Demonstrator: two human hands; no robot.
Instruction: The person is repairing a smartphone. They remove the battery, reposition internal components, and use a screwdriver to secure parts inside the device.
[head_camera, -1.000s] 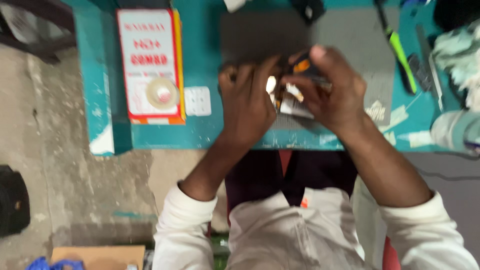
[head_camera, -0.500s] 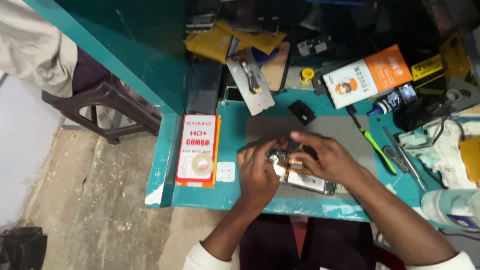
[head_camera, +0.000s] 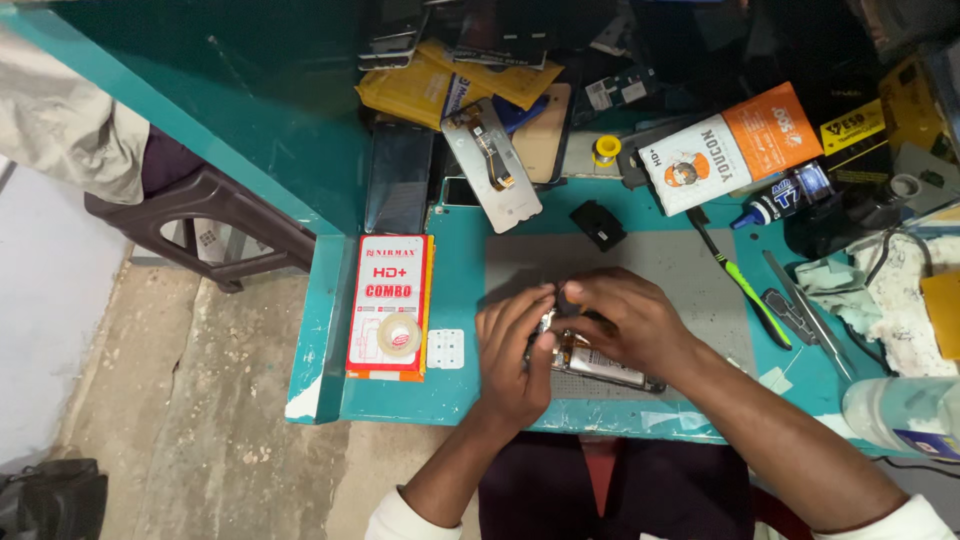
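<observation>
On the grey mat, both hands hold an opened phone.

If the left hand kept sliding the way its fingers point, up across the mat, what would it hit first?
Likely the right hand, whose fingers meet the left hand over the opened phone. Past that, the grey mat looks bare up to the small black part, though depth is unclear.

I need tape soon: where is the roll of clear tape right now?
In the head view the roll of clear tape lies on the red and white flat box at the bench's left edge, left of the left hand.
</observation>
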